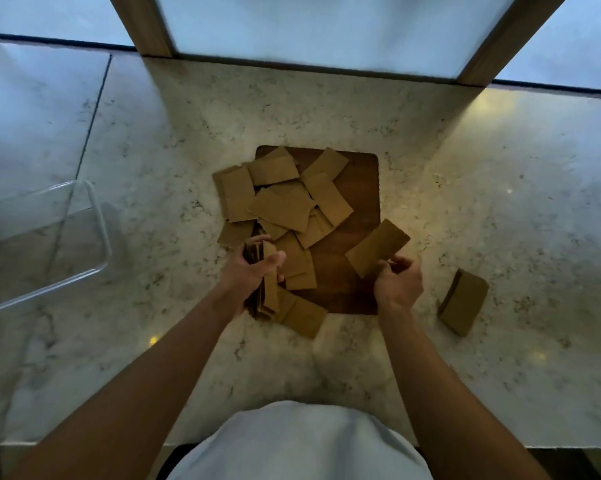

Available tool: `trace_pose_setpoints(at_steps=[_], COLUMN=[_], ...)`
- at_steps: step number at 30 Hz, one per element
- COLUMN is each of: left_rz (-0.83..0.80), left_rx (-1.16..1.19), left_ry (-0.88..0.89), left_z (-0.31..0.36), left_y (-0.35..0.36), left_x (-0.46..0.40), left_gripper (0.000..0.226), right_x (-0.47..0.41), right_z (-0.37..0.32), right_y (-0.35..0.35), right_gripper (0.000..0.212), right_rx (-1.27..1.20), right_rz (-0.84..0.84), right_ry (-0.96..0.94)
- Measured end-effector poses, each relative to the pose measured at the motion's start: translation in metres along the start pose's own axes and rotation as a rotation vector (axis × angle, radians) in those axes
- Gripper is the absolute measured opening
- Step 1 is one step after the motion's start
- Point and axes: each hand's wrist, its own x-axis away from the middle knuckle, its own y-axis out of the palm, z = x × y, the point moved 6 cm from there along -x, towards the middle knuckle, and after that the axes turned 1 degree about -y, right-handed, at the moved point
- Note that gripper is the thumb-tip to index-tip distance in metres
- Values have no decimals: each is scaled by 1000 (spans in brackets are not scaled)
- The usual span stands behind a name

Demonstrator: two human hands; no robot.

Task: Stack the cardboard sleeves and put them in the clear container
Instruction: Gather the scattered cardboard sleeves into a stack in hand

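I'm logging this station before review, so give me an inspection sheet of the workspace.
Surface: pale marble counter with a dark wooden board on it.
Job's things: loose cardboard sleeves heaped on the board; finished stack lying right of the board; clear container at left, seemingly empty.
Clutter: nothing seen.
Grippers: left hand clasps a bundle of sleeves on edge; right hand pinches a single sleeve.
Cables: nothing seen.
Surroundings: frosted window panes with wooden frames behind the counter.

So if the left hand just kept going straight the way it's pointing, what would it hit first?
Probably the loose pile of sleeves on the wooden board just beyond the left hand, which already grips an on-edge stack; depth is unclear.
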Motion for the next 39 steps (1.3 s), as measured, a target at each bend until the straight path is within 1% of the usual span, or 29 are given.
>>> trace_pose_setpoints(at_steps=[2, 4, 6, 7, 9, 12, 13, 14, 15, 16, 18, 20, 21, 23, 24, 26, 31, 33, 35, 36, 37, 39], left_rz=[23, 66, 103, 105, 99, 91, 101, 114, 125, 134, 147, 148, 149, 158, 161, 158, 159, 144, 122, 110, 93, 44], left_rx=[-31, -34, -52, -60, -67, -40, -32, -20, -11, 0, 23, 63, 80, 95, 100, 108, 125, 111, 103, 108, 124, 179], left_ry=[-7, -11, -9, -9, -5, -2, 3, 17, 20, 19, 24, 37, 39, 48, 51, 58, 34, 40, 50, 52, 56, 64], left_z=[-10, -19, -27, -30, -34, -44, -45, -45, -45, -45, -44, -41, -41, -40, -40, -41, -42, -43, -45, -45, -46, -49], left_y=[-4, -9, -14, -15, -19, -29, -33, -38, -40, -42, -45, -44, -44, -43, -42, -41, -42, -42, -41, -41, -41, -45], left_x=[9, 19, 26, 30, 39, 47, 52, 55, 57, 58, 62, 62, 62, 61, 61, 58, 55, 56, 59, 61, 64, 69], left_gripper=[44, 40, 37, 38, 43, 42, 42, 41, 42, 43, 45, 45, 43, 39, 38, 39, 44, 48, 50, 51, 52, 57], right_x=[20, 43, 56, 60, 60, 51, 48, 47, 45, 45, 56, 71, 78, 88, 91, 93, 94, 96, 107, 114, 119, 131], right_z=[13, 23, 31, 34, 34, 19, 10, 1, -7, -13, -21, -23, -20, -6, 4, 19, 34, 31, 20, 12, 4, -12], right_y=[-4, -3, -3, -1, 5, 11, 14, 21, 28, 35, 47, 55, 58, 59, 58, 52, 26, 17, 10, 8, 7, 16], right_gripper=[19, 8, 8, 16, 40, 80, 90, 95, 95, 89, 73, 56, 58, 76, 82, 83, 65, 49, 29, 23, 22, 30], right_rx=[-89, -164, -150, -146, -104, 152, 228, 291, 349, 410, 545, 613, 635, 766, 845, 897, 985, 919, 738, 624, 498, 241], right_rz=[-112, -253, -274, -255, -183, -63, -64, -98, -142, -186, -282, -396, -469, -624, -688, -733, -620, -517, -379, -320, -308, -427], right_ry=[30, 30, 29, 53, 105, 103, 68, 0, -89, -183, -397, -641, -752, -919, -969, -1010, -1050, -1095, -1151, -1128, -1023, -695])
